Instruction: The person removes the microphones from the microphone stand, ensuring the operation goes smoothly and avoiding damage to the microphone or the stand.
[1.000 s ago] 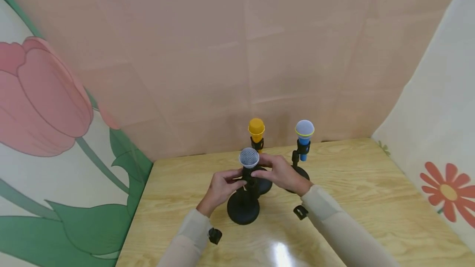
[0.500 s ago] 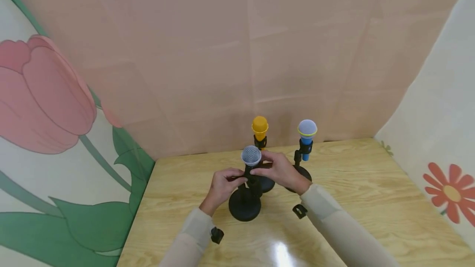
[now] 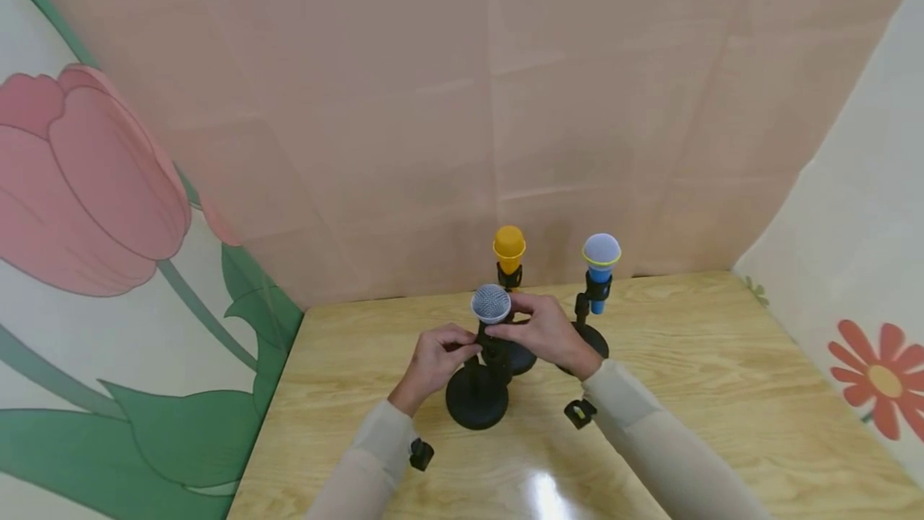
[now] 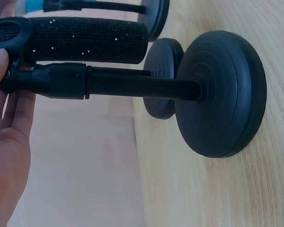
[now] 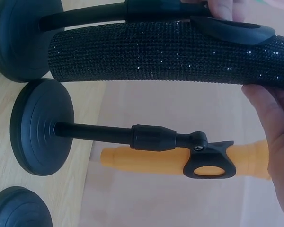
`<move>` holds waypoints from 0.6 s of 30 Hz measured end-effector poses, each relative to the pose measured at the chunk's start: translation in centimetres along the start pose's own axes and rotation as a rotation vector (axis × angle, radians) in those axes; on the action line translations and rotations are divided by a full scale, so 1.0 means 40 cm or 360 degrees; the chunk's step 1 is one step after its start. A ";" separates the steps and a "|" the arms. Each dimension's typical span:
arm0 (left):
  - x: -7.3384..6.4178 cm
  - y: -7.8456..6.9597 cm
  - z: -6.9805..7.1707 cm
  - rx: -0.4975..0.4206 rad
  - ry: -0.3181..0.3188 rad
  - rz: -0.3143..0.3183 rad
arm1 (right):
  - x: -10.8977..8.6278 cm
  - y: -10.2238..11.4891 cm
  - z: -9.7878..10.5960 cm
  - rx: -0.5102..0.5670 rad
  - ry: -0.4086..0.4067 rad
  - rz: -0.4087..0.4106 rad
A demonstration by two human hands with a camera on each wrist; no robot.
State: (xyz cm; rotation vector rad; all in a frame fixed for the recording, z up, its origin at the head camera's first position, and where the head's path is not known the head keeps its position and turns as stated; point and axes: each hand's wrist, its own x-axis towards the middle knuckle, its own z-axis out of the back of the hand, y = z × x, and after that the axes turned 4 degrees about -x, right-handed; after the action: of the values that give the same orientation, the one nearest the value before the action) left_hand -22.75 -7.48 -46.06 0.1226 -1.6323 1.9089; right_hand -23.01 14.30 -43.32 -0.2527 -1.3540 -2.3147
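Observation:
A black glittery microphone (image 3: 491, 304) with a silver mesh head sits in the clip (image 5: 236, 31) of a black desk stand (image 3: 476, 401). Its handle slants close beside the stand's pole in both wrist views. My left hand (image 3: 431, 361) pinches the stand at its clip joint, thumb in front and fingers behind. From the other side, my right hand (image 3: 550, 335) holds the microphone just under its head, fingers and thumb around it. The round base (image 4: 222, 94) rests flat on the table.
Right behind stands an orange microphone (image 3: 509, 245) in a second stand (image 5: 42, 127). A blue microphone with a pale head (image 3: 601, 253) is in a third stand, further right. The wooden table (image 3: 346, 424) meets a pinkish backdrop (image 3: 390, 143) at its back edge.
The view has shifted slightly, so the stands appear a little further right. Both hands keep their hold, and the black microphone seems to sit about the same in its clip.

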 end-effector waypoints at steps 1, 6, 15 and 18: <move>0.001 0.000 0.000 -0.0001 0.0002 0.0004 | 0.000 0.001 0.001 0.0004 0.0002 -0.0010; 0.004 0.000 0.001 0.0000 0.0010 -0.0004 | 0.001 0.004 0.004 0.0010 -0.0002 -0.0031; 0.005 -0.008 0.002 0.0033 0.0019 0.0039 | 0.009 0.009 0.008 0.0082 0.0014 -0.0006; 0.004 -0.008 0.002 0.0036 0.0023 0.0045 | 0.010 0.010 0.011 0.0081 0.0024 -0.0006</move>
State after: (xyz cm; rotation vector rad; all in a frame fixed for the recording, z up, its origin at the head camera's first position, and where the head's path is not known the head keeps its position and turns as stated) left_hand -22.72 -7.47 -45.69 0.0949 -1.6111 1.9454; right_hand -23.20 14.40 -42.63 -0.2167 -1.4050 -2.2770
